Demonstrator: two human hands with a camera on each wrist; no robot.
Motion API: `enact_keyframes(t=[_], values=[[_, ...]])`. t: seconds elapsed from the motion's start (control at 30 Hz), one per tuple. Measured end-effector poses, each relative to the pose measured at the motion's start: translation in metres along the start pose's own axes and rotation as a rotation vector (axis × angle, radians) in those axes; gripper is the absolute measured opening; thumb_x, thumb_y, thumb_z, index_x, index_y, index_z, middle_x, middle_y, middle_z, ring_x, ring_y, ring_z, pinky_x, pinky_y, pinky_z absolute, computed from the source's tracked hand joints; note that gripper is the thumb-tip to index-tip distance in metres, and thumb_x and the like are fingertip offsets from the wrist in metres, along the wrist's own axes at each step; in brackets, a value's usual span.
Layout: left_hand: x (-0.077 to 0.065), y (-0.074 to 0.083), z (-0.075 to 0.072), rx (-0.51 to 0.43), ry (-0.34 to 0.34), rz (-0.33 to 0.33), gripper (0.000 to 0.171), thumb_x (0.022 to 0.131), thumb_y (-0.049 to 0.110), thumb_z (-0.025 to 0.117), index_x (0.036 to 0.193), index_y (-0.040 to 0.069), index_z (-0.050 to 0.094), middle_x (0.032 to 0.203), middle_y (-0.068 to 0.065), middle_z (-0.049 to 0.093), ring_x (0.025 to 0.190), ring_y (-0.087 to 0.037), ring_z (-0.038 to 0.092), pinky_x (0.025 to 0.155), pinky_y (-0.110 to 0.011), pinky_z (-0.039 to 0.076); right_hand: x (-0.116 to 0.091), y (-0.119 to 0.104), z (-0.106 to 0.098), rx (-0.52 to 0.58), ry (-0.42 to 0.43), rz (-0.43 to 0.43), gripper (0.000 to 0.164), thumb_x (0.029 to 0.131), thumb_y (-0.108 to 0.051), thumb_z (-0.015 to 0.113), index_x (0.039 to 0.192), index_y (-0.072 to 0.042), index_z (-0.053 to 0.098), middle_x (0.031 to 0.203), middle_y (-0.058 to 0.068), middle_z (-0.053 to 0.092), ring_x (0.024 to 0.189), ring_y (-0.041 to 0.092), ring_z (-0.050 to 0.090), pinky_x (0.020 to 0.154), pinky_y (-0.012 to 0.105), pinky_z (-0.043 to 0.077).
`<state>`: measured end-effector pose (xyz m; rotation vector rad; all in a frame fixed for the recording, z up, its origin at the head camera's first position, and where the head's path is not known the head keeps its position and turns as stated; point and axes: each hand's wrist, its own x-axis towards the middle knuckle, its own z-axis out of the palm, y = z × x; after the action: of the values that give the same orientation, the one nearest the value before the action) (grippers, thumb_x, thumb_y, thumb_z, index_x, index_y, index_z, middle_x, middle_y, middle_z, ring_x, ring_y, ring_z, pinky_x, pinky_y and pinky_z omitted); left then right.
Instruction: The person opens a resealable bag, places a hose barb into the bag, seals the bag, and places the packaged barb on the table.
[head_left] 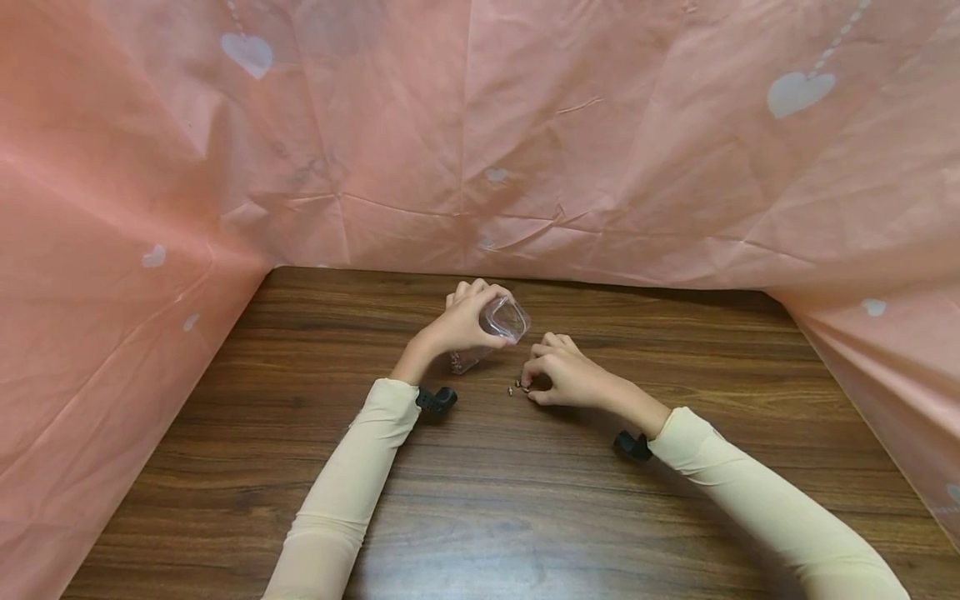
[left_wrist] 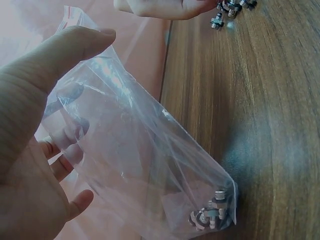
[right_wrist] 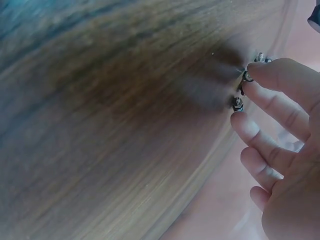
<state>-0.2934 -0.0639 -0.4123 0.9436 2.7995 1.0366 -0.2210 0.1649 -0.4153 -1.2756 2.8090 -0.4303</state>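
Observation:
My left hand (head_left: 467,321) holds a clear plastic zip bag (left_wrist: 135,140) upright by its top, thumb on the near side and fingers behind it. Its mouth is spread apart in the head view. Several small metal screw-like fittings (left_wrist: 212,210) lie in the bag's bottom corner. To the right, my right hand (head_left: 573,377) is down at the table, pinching a small metal fitting (right_wrist: 247,76) between thumb and index finger. Another fitting (right_wrist: 237,104) sits by the middle fingertip, and a loose one (head_left: 511,391) lies left of that hand.
Brown wood-grain table (head_left: 480,500) extends under both hands. Pink cloth (head_left: 405,125) with pale hearts hangs along the back and both sides. A black wrist camera (head_left: 437,400) is strapped to the left wrist, another (head_left: 632,446) to the right.

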Motion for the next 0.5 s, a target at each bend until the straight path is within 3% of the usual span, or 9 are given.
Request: enact_keyframes(t=[0.5], values=[[0.0001, -0.0011, 0.0005, -0.005, -0.003, -0.004, 0.066, 0.076, 0.029, 0.09, 0.133, 0.024, 0.057, 0.128, -0.006, 0.053, 0.121, -0.029, 0.037, 0.103, -0.05, 0.028, 0.0004, -0.0011, 0.0012, -0.006, 0.003, -0.027, 0.011, 0.08, -0.015, 0.083, 0.082, -0.019, 0.072, 0.086, -0.001, 0.061, 0.09, 0.017, 0.043, 0.093, 0.051, 0.036]])
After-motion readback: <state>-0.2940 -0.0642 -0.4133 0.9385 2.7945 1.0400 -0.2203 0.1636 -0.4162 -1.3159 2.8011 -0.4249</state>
